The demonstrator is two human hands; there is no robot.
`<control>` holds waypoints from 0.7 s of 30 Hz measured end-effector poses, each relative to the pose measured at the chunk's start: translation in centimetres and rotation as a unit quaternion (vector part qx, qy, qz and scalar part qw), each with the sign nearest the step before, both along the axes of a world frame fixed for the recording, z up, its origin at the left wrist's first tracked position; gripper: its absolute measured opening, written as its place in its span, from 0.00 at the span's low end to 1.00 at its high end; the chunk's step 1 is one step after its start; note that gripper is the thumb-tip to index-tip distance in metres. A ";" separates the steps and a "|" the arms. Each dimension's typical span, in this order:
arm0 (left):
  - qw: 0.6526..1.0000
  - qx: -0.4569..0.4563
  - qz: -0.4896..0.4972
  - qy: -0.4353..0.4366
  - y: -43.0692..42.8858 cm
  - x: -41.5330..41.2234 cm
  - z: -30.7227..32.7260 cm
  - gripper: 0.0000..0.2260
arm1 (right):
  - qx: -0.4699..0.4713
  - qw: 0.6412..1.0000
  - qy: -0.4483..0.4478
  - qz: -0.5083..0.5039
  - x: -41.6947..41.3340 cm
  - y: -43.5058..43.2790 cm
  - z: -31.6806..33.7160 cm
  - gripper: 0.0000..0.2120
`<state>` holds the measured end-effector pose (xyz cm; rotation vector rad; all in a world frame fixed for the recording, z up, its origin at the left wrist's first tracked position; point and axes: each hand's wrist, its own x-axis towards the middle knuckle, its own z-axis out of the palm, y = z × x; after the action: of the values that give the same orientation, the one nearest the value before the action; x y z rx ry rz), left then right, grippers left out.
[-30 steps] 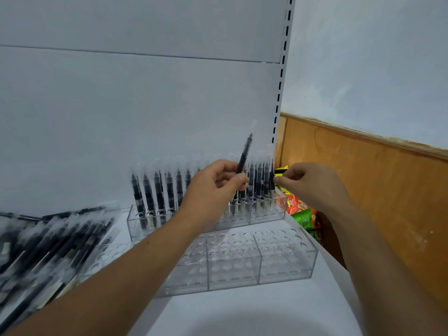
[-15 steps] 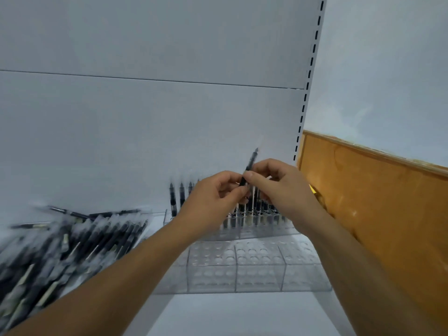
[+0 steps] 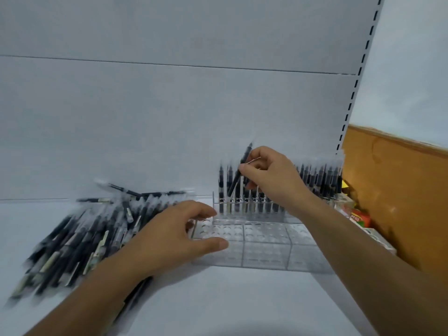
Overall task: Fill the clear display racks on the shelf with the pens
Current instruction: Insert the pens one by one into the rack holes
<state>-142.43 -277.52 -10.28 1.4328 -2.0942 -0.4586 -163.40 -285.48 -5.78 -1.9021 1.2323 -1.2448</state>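
Pinching a tilted black pen (image 3: 245, 159) between fingers (image 3: 243, 169) of the right hand (image 3: 274, 177), just above the rear rack (image 3: 254, 210) of upright pens. Holding the left hand (image 3: 173, 236) with fingers loosely spread at the left end of the front rack (image 3: 266, 248), beside the pen pile (image 3: 80, 236) lying on the shelf (image 3: 218, 301).

- A heap of loose pens (image 3: 80, 238) lies on the shelf (image 3: 218, 299), at the left.
- Right of it stand two racks: the front rack (image 3: 266, 243) and, just behind it, the back rack (image 3: 254, 209), which has pens standing upright in it.
- The left hand (image 3: 174, 236) is over the front rack's left end, beside the heap.
- The right hand (image 3: 271, 175) holds a tilted pen (image 3: 243, 166) above the back rack.
- Right of the racks lie packets (image 3: 358, 218), against the side panel (image 3: 392, 190).
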 end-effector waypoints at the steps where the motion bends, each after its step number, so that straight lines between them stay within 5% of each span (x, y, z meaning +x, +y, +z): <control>1: 1.000 0.000 0.006 -0.002 0.0 0.1 -0.1 0.26 | -0.006 1.000 0.010 -0.002 0.5 -0.1 -0.1 0.04; 21: 0.998 -0.044 0.014 0.046 -0.4 -0.9 -2.1 0.33 | -0.032 0.969 0.243 -0.032 3.1 -0.6 -0.7 0.08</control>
<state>-143.38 -277.92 -12.35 1.3624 -1.9946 -0.4085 -160.32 -286.04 -6.46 -2.3184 1.5169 -0.8796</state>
